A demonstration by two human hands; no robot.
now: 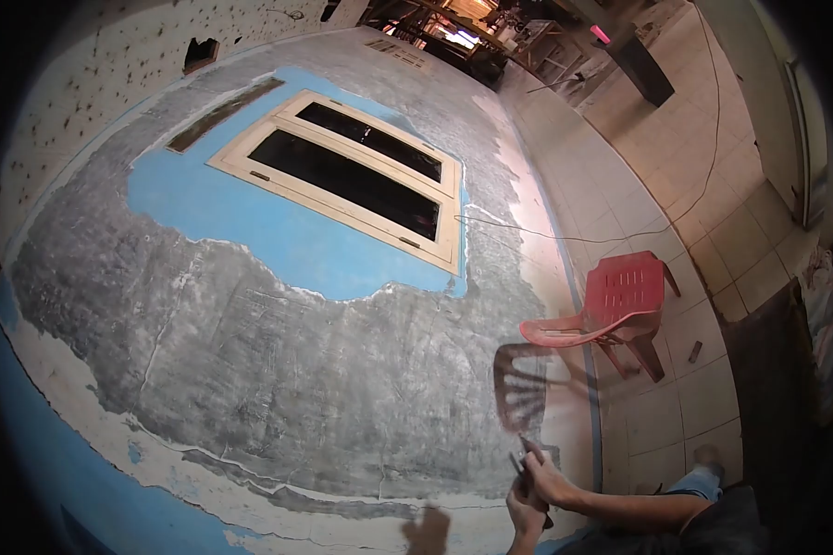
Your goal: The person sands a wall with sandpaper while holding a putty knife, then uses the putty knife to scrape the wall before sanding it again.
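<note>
My right hand (550, 482) and my left hand (525, 511) are close together at the lower right, in front of the wall. Both are closed around a dark narrow tool (528, 446), whose end sticks out above the fingers. Beside it a thin, straight piece (516, 461) also projects. I cannot tell whether these are one tool or two, nor their exact kind. The nearest surface is a wall (342, 388) of rough grey plaster with pale edges. A shadow of a hand (426, 531) falls on its lower part.
A red plastic chair (627, 291) stands on the tiled floor (690, 404), casting a shadow on the wall. A cream-framed window (366, 217) sits within blue paint (204, 199). A thin cable (611, 240) runs across the floor. A dark box-like stand (642, 69) is farther back.
</note>
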